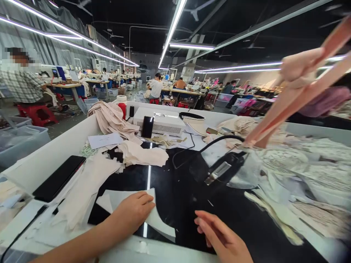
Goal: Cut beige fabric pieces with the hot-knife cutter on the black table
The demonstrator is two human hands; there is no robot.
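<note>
My left hand (136, 211) rests on a white cut piece (160, 223) lying on the black tabletop (189, 197). Its fingers are curled down on the piece, and their tips are partly hidden. The piece looks like thin fabric or paper, with its right end curving toward me. To the right, my right hand (223, 233) hovers over the black surface near the front edge. Its index finger and thumb are stretched out, and I see nothing held between them. Beyond it is a blurred black tool with a metal plate (218, 173) and a cord.
Pale cut pieces (85, 190) and a black phone (60, 177) lie left. A white box (159, 122) stands behind, a smaller phone (147, 126) against it. Fabric stacks (304, 168) fill the right. A knotted pink strap (287, 98) hangs near. A person (23, 80) sits far left.
</note>
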